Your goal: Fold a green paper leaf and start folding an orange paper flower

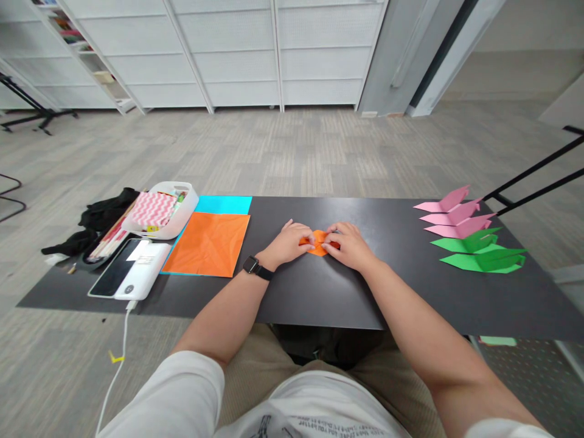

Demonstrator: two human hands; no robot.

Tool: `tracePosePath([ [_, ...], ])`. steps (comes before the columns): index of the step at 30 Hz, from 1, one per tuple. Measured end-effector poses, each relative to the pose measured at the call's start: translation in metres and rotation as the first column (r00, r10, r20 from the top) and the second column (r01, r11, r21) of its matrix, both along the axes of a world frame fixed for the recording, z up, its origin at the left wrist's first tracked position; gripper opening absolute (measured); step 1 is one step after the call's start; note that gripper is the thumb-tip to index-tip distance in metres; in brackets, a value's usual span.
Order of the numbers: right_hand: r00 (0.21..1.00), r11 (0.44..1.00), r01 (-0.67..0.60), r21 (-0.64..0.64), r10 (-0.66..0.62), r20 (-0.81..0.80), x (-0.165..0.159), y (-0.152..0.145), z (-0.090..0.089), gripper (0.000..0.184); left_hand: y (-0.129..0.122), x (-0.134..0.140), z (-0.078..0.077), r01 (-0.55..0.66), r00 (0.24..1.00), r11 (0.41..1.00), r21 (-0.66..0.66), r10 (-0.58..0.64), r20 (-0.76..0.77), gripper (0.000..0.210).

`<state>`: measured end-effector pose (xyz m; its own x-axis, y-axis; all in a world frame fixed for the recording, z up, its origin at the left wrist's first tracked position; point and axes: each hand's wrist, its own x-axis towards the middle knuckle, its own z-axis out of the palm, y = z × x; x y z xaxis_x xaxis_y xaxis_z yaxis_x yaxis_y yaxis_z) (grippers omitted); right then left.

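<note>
A small piece of folded orange paper [319, 244] lies on the dark table in front of me, with a hand at either side. My left hand [294, 241] pinches its left edge between thumb and fingers; a watch sits on that wrist. From the right, my right hand [347, 245] grips the opposite edge with thumb and fingertips. Parts of the paper are hidden under the fingers, so its exact folded shape is unclear. To the left lie orange paper sheets [205, 246] on top of blue paper [225, 205].
Folded pink paper figures [451, 216] and green paper figures [483, 260] stand in a row on the right. At the left are a white plastic box [185, 210], a phone [116, 267], a white power bank [146, 274] with a cable [119, 365], and black cloth [107, 210].
</note>
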<state>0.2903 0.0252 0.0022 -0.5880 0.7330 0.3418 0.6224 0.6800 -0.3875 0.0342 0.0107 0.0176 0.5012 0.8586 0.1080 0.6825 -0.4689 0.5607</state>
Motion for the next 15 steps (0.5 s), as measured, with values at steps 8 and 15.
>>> tracePosePath([
  [8,1.000,1.000,0.020,0.020,-0.019,-0.020,-0.0034,-0.0009,0.0004,0.014,0.0007,-0.0013,0.0021,0.039,0.999,0.999,0.001,-0.039,-0.002,0.010],
  [15,0.998,0.998,0.055,0.023,-0.055,0.007,-0.0040,-0.0001,-0.0035,0.009,-0.0003,-0.0044,0.0051,0.087,0.996,0.996,-0.010,-0.087,-0.024,0.017],
])
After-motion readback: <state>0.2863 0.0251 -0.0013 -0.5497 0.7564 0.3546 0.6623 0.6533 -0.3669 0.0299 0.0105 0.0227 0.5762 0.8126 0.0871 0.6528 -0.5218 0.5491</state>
